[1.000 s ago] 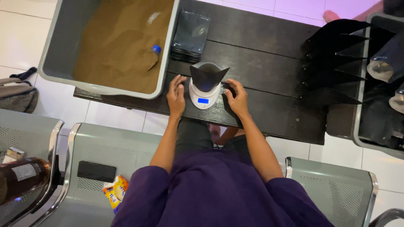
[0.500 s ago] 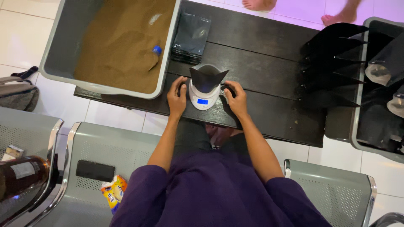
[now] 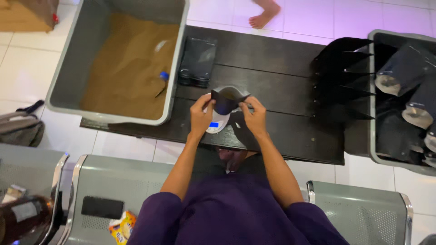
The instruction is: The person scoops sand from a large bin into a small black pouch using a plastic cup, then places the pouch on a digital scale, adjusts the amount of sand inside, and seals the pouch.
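A black stand-up pouch (image 3: 225,100) stands open on a small white scale (image 3: 217,123) with a lit blue display, on the dark wooden table (image 3: 281,81). My left hand (image 3: 201,113) pinches the pouch's left edge. On the pouch's right edge, my right hand (image 3: 255,117) holds the top. Brown powder shows inside the pouch mouth. A stack of flat black pouches (image 3: 197,63) lies just beyond the scale.
A grey bin (image 3: 59,86) of brown powder with a blue-handled scoop (image 3: 162,81) sits left. Black dividers (image 3: 340,77) and a grey bin (image 3: 374,95) of filled pouches stand right. Another person's bare foot (image 3: 263,16) is beyond the table. Metal bench seats (image 3: 109,181) flank me.
Both hands rose from the sides of the scale to the pouch's top edges. The other person's feet moved left across the floor.
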